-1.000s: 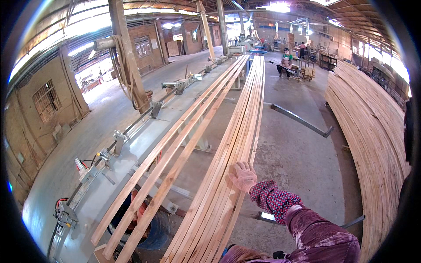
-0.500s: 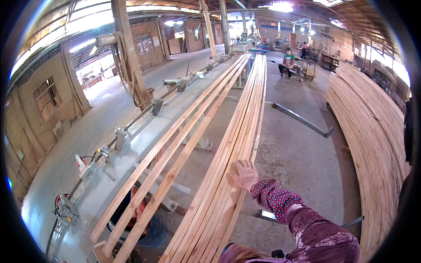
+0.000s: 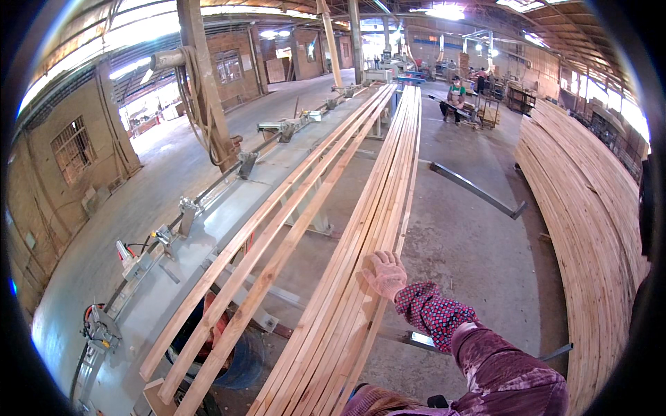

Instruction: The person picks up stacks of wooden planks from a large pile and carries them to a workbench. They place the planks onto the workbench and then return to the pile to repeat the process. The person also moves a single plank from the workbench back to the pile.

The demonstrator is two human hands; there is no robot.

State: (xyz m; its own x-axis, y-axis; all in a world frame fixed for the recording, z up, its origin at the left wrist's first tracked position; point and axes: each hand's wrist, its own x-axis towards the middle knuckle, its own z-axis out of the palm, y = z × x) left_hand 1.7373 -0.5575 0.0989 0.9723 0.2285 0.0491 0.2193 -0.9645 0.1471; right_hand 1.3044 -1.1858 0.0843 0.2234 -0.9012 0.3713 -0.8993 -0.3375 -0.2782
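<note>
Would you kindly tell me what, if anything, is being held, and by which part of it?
Nothing appears gripped: the right hand rests atop the long wooden strips; the left hand is out of view.

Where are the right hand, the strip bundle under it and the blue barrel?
Right hand (image 3: 386, 276): head view, back of the hand.
Strip bundle (image 3: 375, 215): head view, upper faces around mid-length.
Blue barrel (image 3: 244, 365): head view, outer wall.

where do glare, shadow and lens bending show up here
Head view: daylight openings at upper left are blown out; head view: pale sheen on the gray machine bed; head view: soft shadow beside the right hand on the wooden strips; head view: fisheye bows the lumber pile at right, with black corners.
</note>
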